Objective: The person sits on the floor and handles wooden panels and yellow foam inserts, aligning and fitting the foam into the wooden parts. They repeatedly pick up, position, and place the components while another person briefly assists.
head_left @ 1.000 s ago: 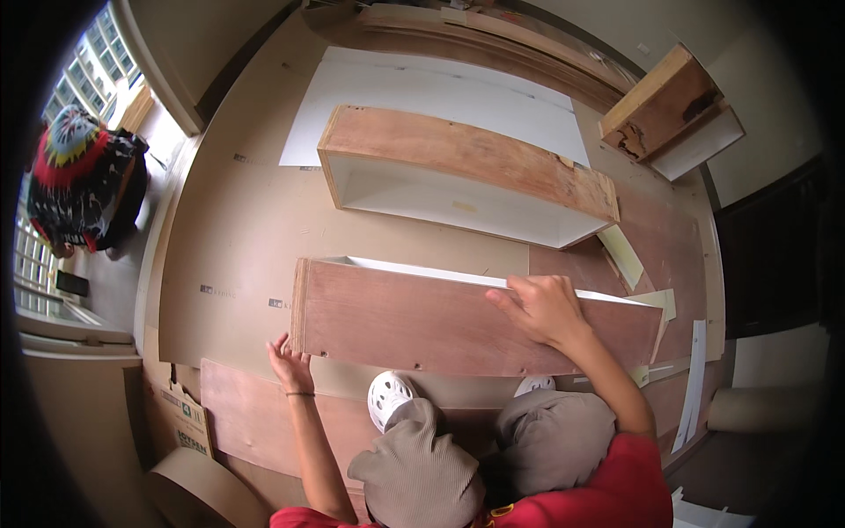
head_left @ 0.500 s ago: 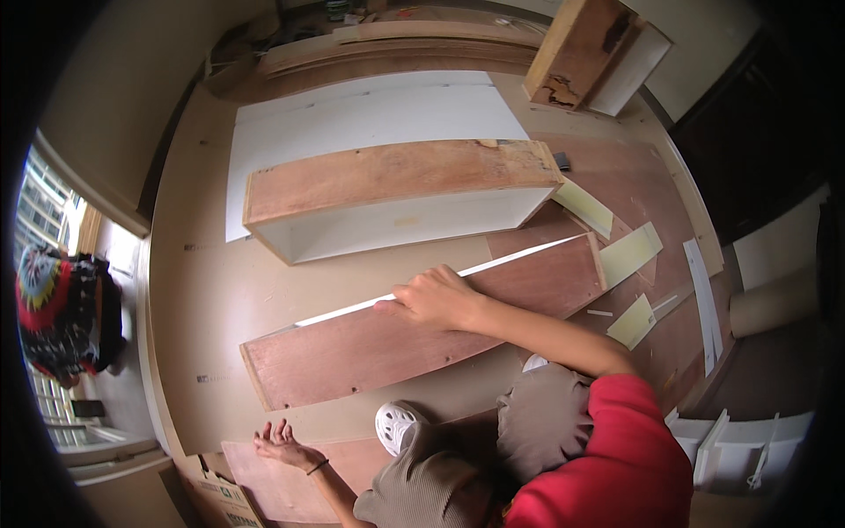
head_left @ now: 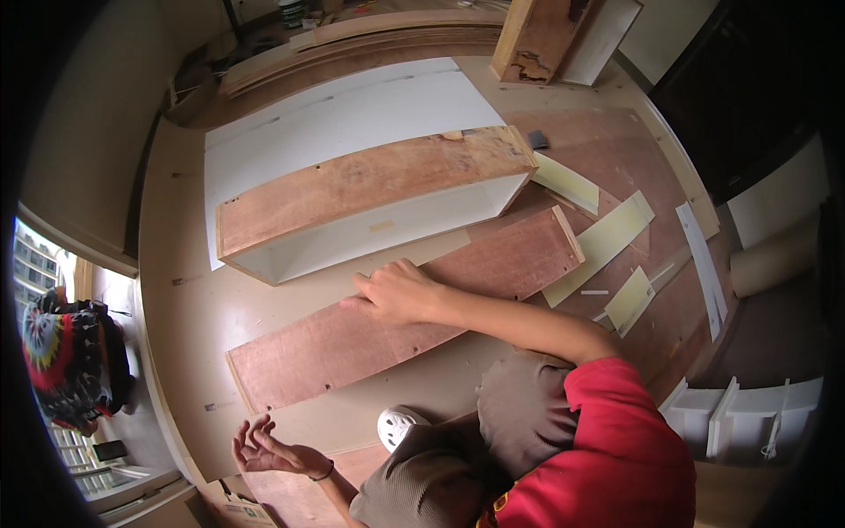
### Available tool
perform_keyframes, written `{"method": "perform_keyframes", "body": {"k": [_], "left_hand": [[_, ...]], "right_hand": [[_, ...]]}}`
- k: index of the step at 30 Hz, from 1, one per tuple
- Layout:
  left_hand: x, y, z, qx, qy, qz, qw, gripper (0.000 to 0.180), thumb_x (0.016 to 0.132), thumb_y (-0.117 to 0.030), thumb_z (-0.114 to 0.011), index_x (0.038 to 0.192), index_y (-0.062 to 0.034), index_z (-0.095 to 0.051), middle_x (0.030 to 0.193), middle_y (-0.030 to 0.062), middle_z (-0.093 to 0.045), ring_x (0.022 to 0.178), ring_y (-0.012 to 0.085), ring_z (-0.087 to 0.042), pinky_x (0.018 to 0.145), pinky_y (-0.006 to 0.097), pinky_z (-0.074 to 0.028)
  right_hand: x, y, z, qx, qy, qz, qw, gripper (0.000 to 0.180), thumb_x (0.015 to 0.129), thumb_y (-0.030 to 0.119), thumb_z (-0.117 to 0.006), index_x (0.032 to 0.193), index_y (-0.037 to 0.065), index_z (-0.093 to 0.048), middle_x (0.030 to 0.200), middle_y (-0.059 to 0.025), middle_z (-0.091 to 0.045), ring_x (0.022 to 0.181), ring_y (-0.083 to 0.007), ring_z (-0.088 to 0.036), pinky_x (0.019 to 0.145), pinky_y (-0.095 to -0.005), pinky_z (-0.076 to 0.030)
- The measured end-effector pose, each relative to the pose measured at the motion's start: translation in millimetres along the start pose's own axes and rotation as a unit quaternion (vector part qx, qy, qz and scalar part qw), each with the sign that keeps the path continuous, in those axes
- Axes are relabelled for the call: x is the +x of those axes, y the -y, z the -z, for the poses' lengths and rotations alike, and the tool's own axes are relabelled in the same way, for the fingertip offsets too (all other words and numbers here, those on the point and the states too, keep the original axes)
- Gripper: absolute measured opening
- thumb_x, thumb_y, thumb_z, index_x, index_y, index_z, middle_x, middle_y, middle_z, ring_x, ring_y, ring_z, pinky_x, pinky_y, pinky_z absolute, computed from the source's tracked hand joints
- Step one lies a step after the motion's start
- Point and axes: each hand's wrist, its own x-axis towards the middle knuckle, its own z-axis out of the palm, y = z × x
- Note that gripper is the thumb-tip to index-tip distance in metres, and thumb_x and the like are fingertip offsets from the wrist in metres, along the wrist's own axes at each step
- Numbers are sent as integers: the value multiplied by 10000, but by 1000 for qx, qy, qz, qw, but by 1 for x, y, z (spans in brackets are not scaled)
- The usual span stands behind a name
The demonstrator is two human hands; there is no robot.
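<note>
A long reddish-brown wooden box (head_left: pixel 458 295) lies just in front of me with a plain side facing up. My right hand (head_left: pixel 396 295) is closed over that box's far long edge, near its middle. Off the box's near left corner, my left hand (head_left: pixel 273 453) hovers with curled fingers apart and nothing in it. Beyond stands a second wooden box (head_left: pixel 378 180), its white-lined open side facing me. Part of it rests on a large white sheet (head_left: pixel 352 106).
Pale yellow strips (head_left: pixel 603 246) lie at the right, near long white strips (head_left: pixel 701 264). Another box (head_left: pixel 546 40) stands at the back right, and stacked boards (head_left: pixel 370 48) lie at the back. A patterned backpack (head_left: pixel 75 356) is at the left. White shoes show below me.
The near box has tipped, and the white strip along its far edge no longer shows. My left hand has moved slightly left. The whole view has shifted a little.
</note>
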Motion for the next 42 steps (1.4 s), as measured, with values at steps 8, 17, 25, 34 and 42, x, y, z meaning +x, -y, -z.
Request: {"method": "perform_keyframes", "body": {"k": [8, 17, 25, 34, 42], "left_hand": [[7, -30, -54, -110, 21, 46, 993, 345, 979, -92, -448, 1296, -40, -323, 1164, 164, -505, 802, 201, -536, 720, 319, -444], [28, -33, -60, -153, 36, 84, 984, 372, 970, -128, -470, 1304, -47, -329, 1156, 153, -517, 884, 192, -562, 764, 313, -459], [140, 41, -76, -291, 142, 301, 897, 366, 966, -265, -503, 1250, -56, -403, 1124, 136, -544, 1015, 257, -589, 853, 381, -481], [246, 159, -154, 14, 332, 404, 852, 481, 974, -480, -372, 1149, -62, -532, 1041, 117, -613, 947, 249, -624, 854, 424, -473], [294, 208, -213, 171, 481, 428, 746, 879, 904, -758, -232, 1332, -35, -492, 1223, 216, -586, 1086, 367, -592, 965, 532, -423]], "right_hand": [[11, 0, 9, -11, 60, -31, 998, 501, 992, 443, -464, 1001, -42, -591, 532, -152, -591, 557, -369, -633, 653, -476, -524], [-1, -12, -12, -93, -175, 33, 980, 365, 967, 371, -534, 996, 11, -585, 920, -168, -647, 877, -327, -650, 767, -429, -514], [-24, -42, 40, 54, -311, -97, 944, 193, 915, 157, -589, 1066, 37, -579, 924, -118, -667, 871, -273, -657, 774, -398, -514], [-101, -257, 134, 198, -401, -410, 795, 391, 972, 395, -497, 1170, 61, -542, 931, -65, -669, 806, -152, -635, 743, -281, -496], [-135, -359, 177, 300, -222, -552, 746, 816, 912, 710, -369, 1434, 86, -429, 1385, -147, -523, 1213, -284, -520, 999, -471, -399]]}}
